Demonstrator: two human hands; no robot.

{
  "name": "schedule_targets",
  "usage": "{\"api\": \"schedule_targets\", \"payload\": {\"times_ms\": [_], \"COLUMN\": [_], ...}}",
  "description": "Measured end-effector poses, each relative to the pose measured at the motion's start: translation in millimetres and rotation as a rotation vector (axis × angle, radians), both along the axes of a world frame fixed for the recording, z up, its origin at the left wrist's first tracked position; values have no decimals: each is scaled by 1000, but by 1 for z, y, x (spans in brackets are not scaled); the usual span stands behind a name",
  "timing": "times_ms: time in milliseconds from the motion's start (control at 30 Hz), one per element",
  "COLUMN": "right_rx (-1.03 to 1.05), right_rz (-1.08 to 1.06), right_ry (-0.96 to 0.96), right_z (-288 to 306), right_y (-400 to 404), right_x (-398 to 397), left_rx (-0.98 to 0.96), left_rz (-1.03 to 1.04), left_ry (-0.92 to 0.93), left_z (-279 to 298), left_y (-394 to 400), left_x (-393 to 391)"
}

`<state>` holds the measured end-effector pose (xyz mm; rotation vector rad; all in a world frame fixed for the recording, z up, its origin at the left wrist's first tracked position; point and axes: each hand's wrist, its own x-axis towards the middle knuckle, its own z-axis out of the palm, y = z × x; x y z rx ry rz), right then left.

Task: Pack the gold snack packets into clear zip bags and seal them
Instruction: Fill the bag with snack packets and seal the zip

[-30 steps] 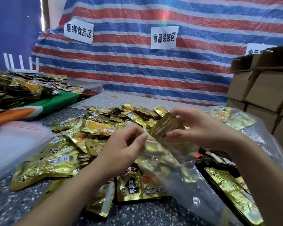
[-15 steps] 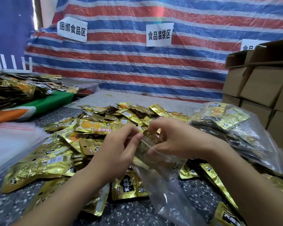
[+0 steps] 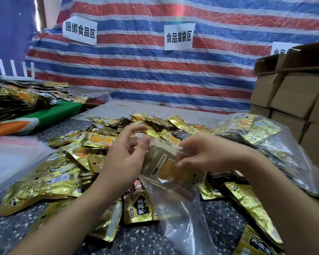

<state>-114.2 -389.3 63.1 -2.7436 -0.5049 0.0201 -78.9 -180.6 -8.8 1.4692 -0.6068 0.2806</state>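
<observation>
Head view, centre of frame: thin clear plastic zip bag (image 3: 175, 205), limp, slick, crinkly; likely light, best held at the mouth edges. Inside its upper part, one flat gold foil snack packet (image 3: 170, 167), stiff-edged, slippery. Left hand (image 3: 126, 159): thumb and fingers half-curled, apparently pinching the bag's mouth at its left side; blur leaves contact uncertain. Right hand (image 3: 208, 153): fingertips curled onto the mouth's right side, over the packet's top. Loose gold packets heap (image 3: 66, 173) lies left of centre.

A heap of snack packets (image 3: 77, 173) lies on the counter (image 3: 219, 214), behind and left of the zip bag (image 3: 175, 214). Filled bags (image 3: 261, 137) lie right, before stacked boxes (image 3: 298, 96). Empty bags (image 3: 13, 157) lie far left.
</observation>
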Motion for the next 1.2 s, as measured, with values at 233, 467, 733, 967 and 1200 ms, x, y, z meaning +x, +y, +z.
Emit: {"api": "schedule_targets", "payload": {"times_ms": [233, 467, 733, 967, 1200], "right_rx": [239, 196, 237, 161, 94], "right_rz": [9, -57, -27, -60, -44], "right_ry": [-195, -271, -310, -133, -173], "right_z": [27, 28, 31, 26, 19], "right_y": [-10, -18, -10, -14, -10], "right_x": [-14, -13, -17, -14, -8], "left_rx": [186, 276, 321, 53, -21], "left_rz": [-208, -245, -249, -151, -30], "left_ry": [212, 195, 154, 120, 28], "left_z": [3, 2, -1, 0, 1], "left_y": [-1, 0, -6, -8, -8], "left_x": [-5, -6, -7, -6, -5]}}
